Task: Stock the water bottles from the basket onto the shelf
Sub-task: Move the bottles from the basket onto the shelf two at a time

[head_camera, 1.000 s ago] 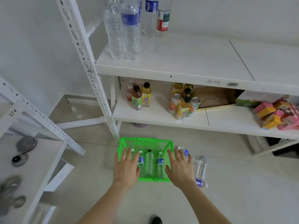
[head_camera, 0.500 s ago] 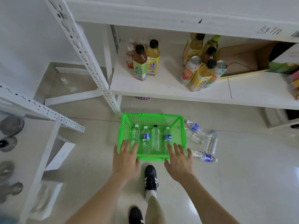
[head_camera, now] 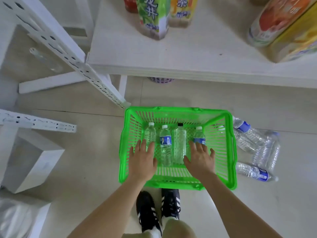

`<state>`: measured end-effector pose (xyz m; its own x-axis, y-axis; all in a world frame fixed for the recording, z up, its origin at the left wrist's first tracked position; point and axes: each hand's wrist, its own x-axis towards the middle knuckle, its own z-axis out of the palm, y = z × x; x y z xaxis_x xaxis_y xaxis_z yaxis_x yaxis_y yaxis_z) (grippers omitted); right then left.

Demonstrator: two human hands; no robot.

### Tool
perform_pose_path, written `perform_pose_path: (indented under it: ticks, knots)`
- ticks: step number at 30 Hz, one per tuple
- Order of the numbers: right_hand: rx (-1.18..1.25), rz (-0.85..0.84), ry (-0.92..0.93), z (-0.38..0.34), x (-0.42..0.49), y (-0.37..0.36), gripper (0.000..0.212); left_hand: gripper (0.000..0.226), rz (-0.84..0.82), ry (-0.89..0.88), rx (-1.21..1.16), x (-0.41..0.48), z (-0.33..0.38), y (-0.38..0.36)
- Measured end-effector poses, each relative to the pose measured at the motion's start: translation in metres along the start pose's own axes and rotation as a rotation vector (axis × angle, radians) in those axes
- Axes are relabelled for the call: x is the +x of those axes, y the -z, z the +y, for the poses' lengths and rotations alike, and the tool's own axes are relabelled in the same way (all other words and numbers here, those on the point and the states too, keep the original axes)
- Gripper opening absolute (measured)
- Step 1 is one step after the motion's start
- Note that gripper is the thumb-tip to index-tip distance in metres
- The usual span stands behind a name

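Basket (head_camera: 178,110), green, on floor (head_camera: 96,134) just in front of shelf (head_camera: 171,54) front edge. Four water bottles (head_camera: 179,143) lying side by side inside, caps toward shelf. Left hand (head_camera: 142,162) spread flat over lower half of leftmost bottle (head_camera: 150,133), right hand (head_camera: 200,160) same deal over rightmost bottle (head_camera: 199,136). Fingers straight-ish, nothing gripped, can't tell if actually touching. Loose bottles (head_camera: 247,131) on floor off basket's right side. Tea drinks (head_camera: 152,14) up on shelf.
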<state>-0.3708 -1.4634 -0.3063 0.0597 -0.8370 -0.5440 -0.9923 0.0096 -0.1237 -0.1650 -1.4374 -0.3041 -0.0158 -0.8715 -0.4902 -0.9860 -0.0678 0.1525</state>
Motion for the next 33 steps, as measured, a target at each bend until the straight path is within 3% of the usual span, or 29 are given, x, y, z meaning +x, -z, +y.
perform_pose_path:
  ticks: [6,15,19,27,33]
  knots:
    - [0.004,-0.048,-0.045,0.011,0.069,-0.08,0.068,0.067,-0.076,0.048,-0.029,0.062,-0.027,-0.088]
    - [0.089,-0.155,-0.15,0.018,0.136,-0.157,0.086,0.078,-0.111,0.255,-0.353,0.125,-0.045,-0.171]
    - [0.261,-0.184,-0.251,0.014,0.158,-0.172,0.095,0.079,-0.115,0.396,-0.527,0.146,-0.049,-0.186]
    - [0.601,-0.159,-0.425,0.018,0.175,-0.174,0.085,0.095,-0.187,0.572,-0.693,0.161,-0.047,-0.176]
    - [0.725,-0.015,-0.437,0.022,0.155,-0.152,0.078,0.094,-0.134,0.601,-0.759,0.143,-0.044,-0.167]
